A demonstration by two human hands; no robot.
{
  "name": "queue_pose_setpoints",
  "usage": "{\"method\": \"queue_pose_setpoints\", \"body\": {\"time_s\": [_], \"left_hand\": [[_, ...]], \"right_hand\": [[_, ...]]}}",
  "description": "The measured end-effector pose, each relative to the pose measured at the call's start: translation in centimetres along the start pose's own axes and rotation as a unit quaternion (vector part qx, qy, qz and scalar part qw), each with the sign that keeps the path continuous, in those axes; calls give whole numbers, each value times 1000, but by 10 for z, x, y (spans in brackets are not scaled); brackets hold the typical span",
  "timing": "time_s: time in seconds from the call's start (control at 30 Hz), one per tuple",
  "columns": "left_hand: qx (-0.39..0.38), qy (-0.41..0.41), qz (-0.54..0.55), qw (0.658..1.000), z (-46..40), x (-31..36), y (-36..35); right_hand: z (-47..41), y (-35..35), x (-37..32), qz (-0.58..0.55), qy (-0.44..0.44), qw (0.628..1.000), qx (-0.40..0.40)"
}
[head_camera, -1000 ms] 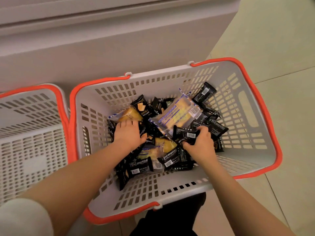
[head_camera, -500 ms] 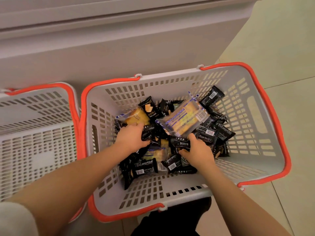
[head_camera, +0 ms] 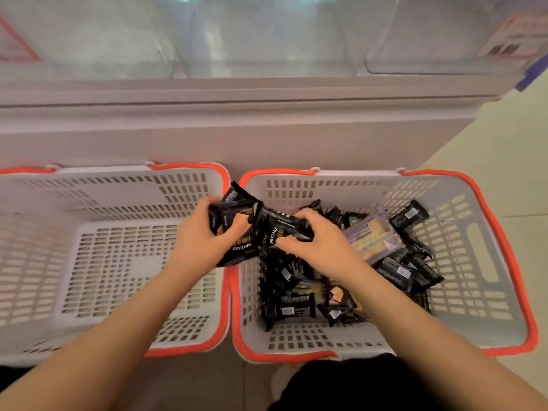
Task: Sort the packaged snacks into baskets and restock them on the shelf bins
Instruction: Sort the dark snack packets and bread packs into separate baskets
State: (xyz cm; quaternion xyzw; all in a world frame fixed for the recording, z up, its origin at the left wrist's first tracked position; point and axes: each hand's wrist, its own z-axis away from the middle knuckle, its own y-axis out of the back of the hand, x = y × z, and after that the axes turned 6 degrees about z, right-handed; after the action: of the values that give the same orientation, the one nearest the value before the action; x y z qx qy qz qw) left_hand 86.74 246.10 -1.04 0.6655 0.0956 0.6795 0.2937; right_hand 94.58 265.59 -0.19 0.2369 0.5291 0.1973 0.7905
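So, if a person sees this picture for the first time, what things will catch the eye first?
Two hands meet at the middle: the left hand grips a bunch of black snack packets above the seam between the baskets, the right hand pinches another black packet. The right basket holds a dark heap; the left basket shows only bare grid.

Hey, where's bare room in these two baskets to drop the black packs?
The left basket floor is bare, wall to wall. In the right basket, a bare strip runs along the right wall and near edge; its middle is crowded with snack packs.
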Motion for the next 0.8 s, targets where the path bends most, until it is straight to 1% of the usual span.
{"method": "queue_pose_setpoints", "body": {"time_s": [0.07, 0.13, 0.2, 0.27, 0.37, 0.4, 0.47, 0.5, 0.57, 0.63, 0.67, 0.73, 0.8], "left_hand": [[35, 60, 14, 997, 4, -16, 25], [33, 121, -15, 992, 12, -39, 43], [8, 160, -46, 986, 23, -65, 57], [-16, 210, -45, 976, 35, -91, 69], [-38, 259, -82, 962, 51, -120, 79], [-49, 266, -102, 957, 55, -126, 78], [-90, 275, -123, 949, 60, -131, 74], [-116, 283, -111, 946, 61, -131, 70], [-169, 287, -74, 940, 60, -126, 63], [-199, 249, -70, 945, 55, -113, 57], [-192, 219, -70, 954, 52, -105, 55], [-148, 153, -44, 976, 44, -86, 48], [-113, 67, -17, 991, 36, -63, 40]], "right_hand": [[-17, -10, -37, 62, 19, 996, -59], [-31, -31, -67, 152, 42, 980, -119], [-39, -59, -89, 186, 54, 969, -152], [-41, -87, -103, 206, 57, 961, -175], [-36, -117, -104, 322, 84, 914, -232], [-33, -122, -100, 333, 80, 906, -250], [-26, -124, -93, 317, 56, 907, -273], [-24, -122, -90, 301, 52, 914, -268], [-24, -112, -87, 272, 67, 935, -218], [-29, -96, -85, 263, 93, 949, -148], [-33, -87, -81, 265, 97, 952, -119], [-42, -66, -67, 275, 88, 954, -78], [-48, -45, -43, 300, 69, 949, -62]]}}
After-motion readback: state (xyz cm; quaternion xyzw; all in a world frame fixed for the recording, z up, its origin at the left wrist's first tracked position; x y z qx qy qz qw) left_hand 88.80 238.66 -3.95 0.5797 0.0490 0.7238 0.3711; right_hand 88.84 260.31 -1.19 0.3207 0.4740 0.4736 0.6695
